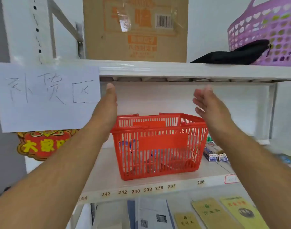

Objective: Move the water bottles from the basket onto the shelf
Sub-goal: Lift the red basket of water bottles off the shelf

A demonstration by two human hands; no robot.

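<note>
Your hands, left (108, 103) and right (206, 103), hover spread and empty at twelve o'clock above the basket (159, 146); grip each slippery, crushable water bottle (126, 149) round its middle.

The basket (158, 146) stands on the middle shelf (105, 172), with water bottles (126, 146) lying inside it. Small boxes (214, 152) sit just to its right. On the shelf above, a carton (134, 28) stands left of a pouch (235, 53), which lies before another basket (265, 33). Booklets (207, 214) lie on the shelf below
</note>
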